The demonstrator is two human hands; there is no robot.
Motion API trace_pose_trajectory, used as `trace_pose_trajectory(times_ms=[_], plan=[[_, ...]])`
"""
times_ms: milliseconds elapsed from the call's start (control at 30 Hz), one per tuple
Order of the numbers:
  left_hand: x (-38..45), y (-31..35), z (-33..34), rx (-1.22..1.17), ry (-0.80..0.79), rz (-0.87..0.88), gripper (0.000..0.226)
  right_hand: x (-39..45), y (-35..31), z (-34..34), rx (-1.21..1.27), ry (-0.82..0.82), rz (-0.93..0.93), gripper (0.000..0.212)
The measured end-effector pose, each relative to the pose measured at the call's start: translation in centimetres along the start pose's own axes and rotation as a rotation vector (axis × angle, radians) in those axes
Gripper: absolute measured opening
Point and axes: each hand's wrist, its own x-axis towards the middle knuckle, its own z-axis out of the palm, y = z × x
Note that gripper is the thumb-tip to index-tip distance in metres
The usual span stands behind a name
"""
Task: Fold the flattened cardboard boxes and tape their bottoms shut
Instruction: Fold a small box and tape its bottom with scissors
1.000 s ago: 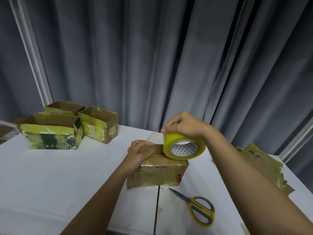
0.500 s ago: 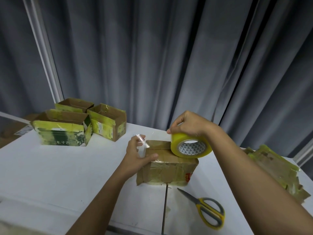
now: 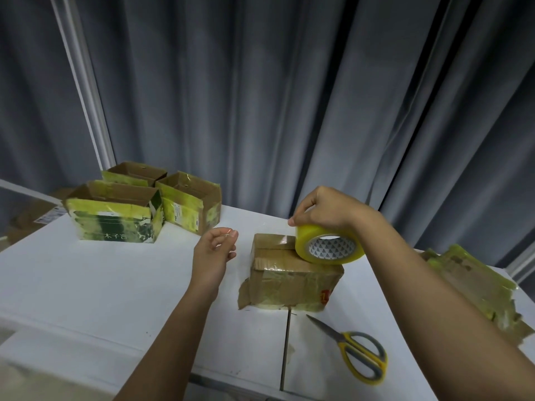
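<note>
Head view. The cardboard box [image 3: 292, 273] is set bottom-up near table centre, with its flaps closed on top. The tape roll [image 3: 330, 247] is stood on edge on the box top and is gripped from above by the right hand [image 3: 327, 209], fingers curled over the rim. The left hand [image 3: 215, 253] is held off the box at approx. 9 o'clock from it, thumb and forefinger pinched together; a thin glint is seen between them, prob. the free tape end, but this cannot be confirmed.

Risks (judged):
- The film may fold back and stick to itself or to the fingers if slack is allowed betw. roll and pinch.
- The box is not held down, so it may be dragged or tipped by tape pull.
- The flaps may spring apart, and the seam may be missed if the strip is laid skewed.

Surroundings: scissors [image 3: 356, 354] are laid at 5 o'clock from the box, near the right forearm's path. Three assembled boxes [image 3: 115, 218] are grouped at 10 o'clock, well apart. Flattened boxes [image 3: 474, 282] are stacked at 3 o'clock. A seam in the table [image 3: 72, 285] runs under the box.
</note>
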Motion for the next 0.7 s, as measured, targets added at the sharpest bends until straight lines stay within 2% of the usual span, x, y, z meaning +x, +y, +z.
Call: trace_pose_trajectory(times_ms=[133,333,700], plan=[[0.7,-0.8,0.3,0.071,0.001,-0.056,0.018,-0.3,-0.7,0.1,-0.088,-0.029,-0.007,0.029],[1.2,-2.5,1.3,0.08,-0.041,-0.136,0.024,-0.2,-1.3,0.1,-0.226,-0.046,0.001,0.055],[2.0,-3.5,1.6,-0.008,-0.106,-0.251,0.019,0.3,-1.3,0.2,-0.244,-0.037,0.023,0.053]])
